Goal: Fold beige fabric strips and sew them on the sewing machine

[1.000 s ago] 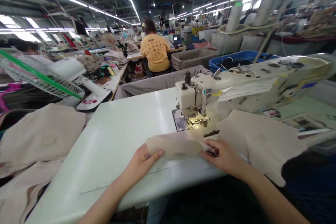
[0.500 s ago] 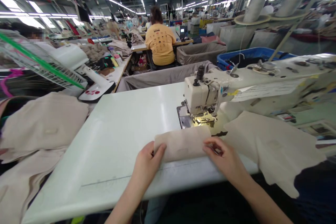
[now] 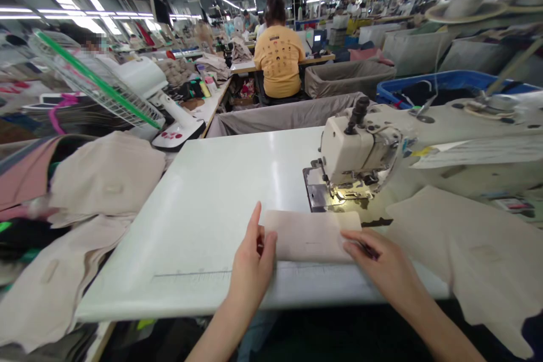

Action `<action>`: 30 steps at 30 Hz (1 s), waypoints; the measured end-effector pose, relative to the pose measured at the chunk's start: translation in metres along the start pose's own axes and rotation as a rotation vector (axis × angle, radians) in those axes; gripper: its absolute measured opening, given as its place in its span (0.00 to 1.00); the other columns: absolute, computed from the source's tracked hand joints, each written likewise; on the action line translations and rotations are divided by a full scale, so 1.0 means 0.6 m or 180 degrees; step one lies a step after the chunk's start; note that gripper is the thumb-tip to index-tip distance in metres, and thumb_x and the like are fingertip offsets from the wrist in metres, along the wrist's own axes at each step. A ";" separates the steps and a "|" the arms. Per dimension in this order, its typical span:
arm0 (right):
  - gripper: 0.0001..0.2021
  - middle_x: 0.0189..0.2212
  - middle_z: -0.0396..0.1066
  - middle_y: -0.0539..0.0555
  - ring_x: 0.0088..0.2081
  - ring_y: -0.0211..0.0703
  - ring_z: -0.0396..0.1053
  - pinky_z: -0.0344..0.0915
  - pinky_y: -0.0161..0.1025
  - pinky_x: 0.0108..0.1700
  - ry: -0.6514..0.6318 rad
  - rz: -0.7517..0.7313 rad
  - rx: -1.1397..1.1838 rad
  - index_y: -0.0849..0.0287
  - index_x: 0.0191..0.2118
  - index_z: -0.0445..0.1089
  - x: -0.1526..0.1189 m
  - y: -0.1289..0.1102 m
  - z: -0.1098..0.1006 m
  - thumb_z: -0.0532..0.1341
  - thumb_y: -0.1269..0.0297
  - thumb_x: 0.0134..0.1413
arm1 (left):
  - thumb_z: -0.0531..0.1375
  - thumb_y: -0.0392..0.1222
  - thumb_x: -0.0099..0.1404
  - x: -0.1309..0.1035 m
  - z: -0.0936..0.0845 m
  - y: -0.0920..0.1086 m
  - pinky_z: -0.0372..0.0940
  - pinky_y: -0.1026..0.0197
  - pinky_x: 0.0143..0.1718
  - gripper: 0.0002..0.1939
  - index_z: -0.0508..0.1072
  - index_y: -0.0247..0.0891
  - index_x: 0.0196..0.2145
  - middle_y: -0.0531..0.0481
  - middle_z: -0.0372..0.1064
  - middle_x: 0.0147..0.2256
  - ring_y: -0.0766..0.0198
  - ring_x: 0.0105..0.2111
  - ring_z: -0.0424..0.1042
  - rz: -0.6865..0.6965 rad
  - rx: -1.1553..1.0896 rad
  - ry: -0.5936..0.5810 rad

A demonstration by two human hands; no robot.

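Observation:
A folded beige cloth piece (image 3: 309, 237) lies on the white sewing table (image 3: 203, 198), just in front of the lit needle area of the sewing machine (image 3: 345, 153). My left hand (image 3: 254, 254) holds its left end, thumb on top and index finger raised. At the right end, my right hand (image 3: 375, 251) pinches the cloth between thumb and fingers; a small dark object shows among those fingers, too unclear to name. Another beige piece (image 3: 470, 249) hangs over the table at the right of the machine.
Beige pieces (image 3: 106, 181) are piled at the left beside a white fan (image 3: 178, 124). A grey cloth-lined bin (image 3: 271, 119) stands behind the table, a blue basket (image 3: 458, 79) behind the machine. Further back sits a person in a yellow shirt (image 3: 278, 59).
The view has turned left, so the scene sits further right. My left index finger has lifted off the cloth, and the cloth now lies straighter and flatter.

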State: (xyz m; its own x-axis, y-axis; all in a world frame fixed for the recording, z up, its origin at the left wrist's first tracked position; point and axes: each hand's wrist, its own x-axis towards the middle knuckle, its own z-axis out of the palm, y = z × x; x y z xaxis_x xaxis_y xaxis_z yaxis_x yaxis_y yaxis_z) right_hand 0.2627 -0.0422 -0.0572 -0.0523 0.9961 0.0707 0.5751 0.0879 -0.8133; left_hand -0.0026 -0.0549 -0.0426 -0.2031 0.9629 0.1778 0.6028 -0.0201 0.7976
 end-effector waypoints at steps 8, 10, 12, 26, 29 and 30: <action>0.16 0.43 0.78 0.53 0.42 0.50 0.75 0.71 0.37 0.38 -0.0069 -0.0002 -0.0137 0.50 0.43 0.81 -0.001 0.019 -0.001 0.61 0.50 0.58 | 0.54 0.40 0.71 -0.001 -0.005 -0.007 0.68 0.61 0.37 0.15 0.79 0.37 0.45 0.48 0.70 0.32 0.63 0.32 0.70 0.0531 0.0172 -0.0242; 0.16 0.43 0.78 0.53 0.42 0.50 0.76 0.72 0.37 0.37 -0.0117 0.0000 -0.0175 0.50 0.43 0.81 0.000 0.025 -0.003 0.62 0.49 0.58 | 0.54 0.39 0.70 0.000 -0.005 -0.005 0.69 0.61 0.38 0.14 0.80 0.36 0.45 0.48 0.70 0.32 0.63 0.32 0.70 0.0496 0.0201 -0.0230; 0.16 0.44 0.78 0.53 0.42 0.50 0.76 0.72 0.36 0.37 -0.0127 0.0005 -0.0198 0.50 0.43 0.81 0.000 0.030 -0.004 0.62 0.48 0.58 | 0.55 0.39 0.70 0.001 -0.005 -0.004 0.69 0.61 0.37 0.14 0.80 0.36 0.44 0.48 0.70 0.32 0.63 0.32 0.71 0.0488 0.0198 -0.0234; 0.16 0.43 0.79 0.52 0.42 0.49 0.76 0.71 0.36 0.38 -0.0018 -0.0007 -0.0258 0.50 0.41 0.81 -0.003 0.016 0.000 0.61 0.48 0.58 | 0.56 0.36 0.69 0.001 -0.007 -0.002 0.69 0.63 0.34 0.13 0.81 0.37 0.42 0.49 0.70 0.32 0.64 0.30 0.71 0.0402 0.0144 -0.0195; 0.15 0.44 0.78 0.52 0.44 0.49 0.75 0.71 0.37 0.39 0.0042 0.0053 -0.0255 0.49 0.42 0.81 -0.005 0.009 -0.001 0.61 0.49 0.59 | 0.56 0.36 0.69 0.003 -0.007 -0.003 0.69 0.63 0.35 0.13 0.81 0.37 0.41 0.49 0.70 0.32 0.64 0.30 0.71 0.0418 0.0171 -0.0193; 0.15 0.44 0.78 0.52 0.44 0.49 0.75 0.70 0.37 0.40 0.0054 0.0091 -0.0249 0.49 0.42 0.80 -0.006 0.006 -0.001 0.61 0.49 0.59 | 0.56 0.37 0.69 0.003 -0.007 -0.003 0.69 0.63 0.35 0.13 0.81 0.37 0.41 0.49 0.70 0.32 0.64 0.31 0.71 0.0420 0.0179 -0.0197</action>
State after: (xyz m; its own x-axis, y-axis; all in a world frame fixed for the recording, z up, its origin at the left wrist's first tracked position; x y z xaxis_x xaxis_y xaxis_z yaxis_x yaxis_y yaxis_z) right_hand 0.2655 -0.0455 -0.0598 -0.0213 0.9981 0.0584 0.6382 0.0586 -0.7676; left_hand -0.0076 -0.0541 -0.0413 -0.0723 0.9677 0.2417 0.6638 -0.1342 0.7358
